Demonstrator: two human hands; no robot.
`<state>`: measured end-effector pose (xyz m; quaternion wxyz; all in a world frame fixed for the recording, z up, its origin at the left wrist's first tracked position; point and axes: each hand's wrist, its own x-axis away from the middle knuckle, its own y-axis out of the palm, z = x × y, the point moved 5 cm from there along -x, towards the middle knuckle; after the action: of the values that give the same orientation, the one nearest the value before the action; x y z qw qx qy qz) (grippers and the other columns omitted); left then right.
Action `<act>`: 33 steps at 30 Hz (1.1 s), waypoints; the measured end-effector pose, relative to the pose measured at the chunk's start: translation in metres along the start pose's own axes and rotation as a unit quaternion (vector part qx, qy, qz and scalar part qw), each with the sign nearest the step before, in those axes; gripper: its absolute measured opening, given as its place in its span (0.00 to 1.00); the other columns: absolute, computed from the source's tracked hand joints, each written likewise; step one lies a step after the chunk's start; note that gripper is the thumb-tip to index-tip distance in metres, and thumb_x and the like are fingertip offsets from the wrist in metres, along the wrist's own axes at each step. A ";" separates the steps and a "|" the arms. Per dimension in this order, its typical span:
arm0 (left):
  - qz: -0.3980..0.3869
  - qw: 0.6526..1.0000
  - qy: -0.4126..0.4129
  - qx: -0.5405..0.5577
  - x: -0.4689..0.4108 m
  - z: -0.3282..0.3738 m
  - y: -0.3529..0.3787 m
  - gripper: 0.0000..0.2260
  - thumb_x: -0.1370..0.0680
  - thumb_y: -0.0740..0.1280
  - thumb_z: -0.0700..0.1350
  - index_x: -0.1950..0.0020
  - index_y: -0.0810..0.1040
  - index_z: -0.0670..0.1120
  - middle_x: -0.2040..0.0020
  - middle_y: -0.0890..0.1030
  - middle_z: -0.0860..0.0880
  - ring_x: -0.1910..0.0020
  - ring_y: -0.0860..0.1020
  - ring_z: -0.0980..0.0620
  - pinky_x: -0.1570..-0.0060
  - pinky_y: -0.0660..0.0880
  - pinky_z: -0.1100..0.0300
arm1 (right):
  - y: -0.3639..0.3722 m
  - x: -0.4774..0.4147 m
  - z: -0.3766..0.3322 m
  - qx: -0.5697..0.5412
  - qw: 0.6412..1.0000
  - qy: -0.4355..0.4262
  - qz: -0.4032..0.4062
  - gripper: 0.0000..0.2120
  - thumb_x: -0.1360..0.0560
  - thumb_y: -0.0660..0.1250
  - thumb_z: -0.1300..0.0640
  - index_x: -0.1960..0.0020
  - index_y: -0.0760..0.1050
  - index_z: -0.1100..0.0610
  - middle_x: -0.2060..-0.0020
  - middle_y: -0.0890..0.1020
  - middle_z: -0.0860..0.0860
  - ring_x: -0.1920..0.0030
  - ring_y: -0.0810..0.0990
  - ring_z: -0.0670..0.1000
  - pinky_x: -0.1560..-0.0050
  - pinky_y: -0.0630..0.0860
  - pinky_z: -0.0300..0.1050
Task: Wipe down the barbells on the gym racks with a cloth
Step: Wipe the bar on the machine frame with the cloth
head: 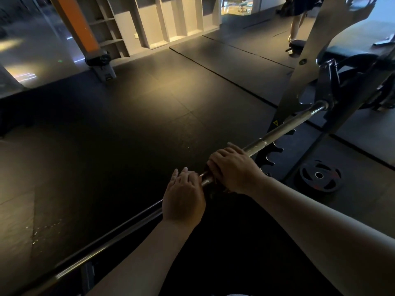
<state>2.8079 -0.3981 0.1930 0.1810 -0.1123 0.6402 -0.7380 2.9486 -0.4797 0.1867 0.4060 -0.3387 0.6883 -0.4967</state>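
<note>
I'm counting: one long silver steel barbell; two bare-hand grips, left grip and right grip; one black round rubber weight plate; one orange upright column; one bystander's legs, a single pair.

Toward 2 o'clock the barbell shaft is bare from the right hand, which grips the cloth round it, up to the rack upright; there the bar end meets the hook and the passage ends. Toward 8 o'clock the shaft is bare beyond the left hand, which rests on it, down to a dark bracket. Only a short piece of shaft shows between the hands. From 9 to 12 o'clock lies open floor mat. At 3 o'clock a black notched rail stands just under the bar, with a weight plate on the floor beside it.
</note>
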 end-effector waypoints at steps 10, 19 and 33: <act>0.003 0.999 0.004 0.041 0.000 -0.001 -0.003 0.16 0.16 0.59 0.48 0.31 0.71 0.44 0.27 0.73 0.42 0.23 0.65 0.49 0.21 0.57 0.52 | 0.013 0.028 -0.030 -0.098 0.992 0.046 0.069 0.19 0.16 0.51 0.46 0.34 0.75 0.52 0.37 0.78 0.50 0.28 0.70 0.54 0.19 0.50 0.61; 0.005 0.999 0.009 0.035 -0.002 0.003 0.000 0.17 0.16 0.57 0.49 0.30 0.72 0.45 0.26 0.73 0.43 0.22 0.65 0.49 0.21 0.57 0.53 | 0.011 0.028 -0.016 -0.133 0.982 0.105 0.084 0.22 0.17 0.49 0.44 0.34 0.75 0.52 0.37 0.78 0.50 0.26 0.67 0.54 0.19 0.47 0.60; -0.002 1.000 0.008 0.002 -0.001 0.004 0.003 0.20 0.15 0.53 0.52 0.26 0.68 0.45 0.24 0.70 0.44 0.21 0.63 0.50 0.21 0.55 0.53 | 0.032 0.050 -0.031 -0.086 0.986 0.069 0.122 0.25 0.16 0.54 0.45 0.23 0.66 0.56 0.26 0.70 0.55 0.19 0.58 0.59 0.19 0.52 0.63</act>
<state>2.8113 -0.4018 0.1906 0.1745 -0.1070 0.6403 -0.7404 2.8967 -0.5016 0.1506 0.3844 -0.2508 0.7911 -0.4044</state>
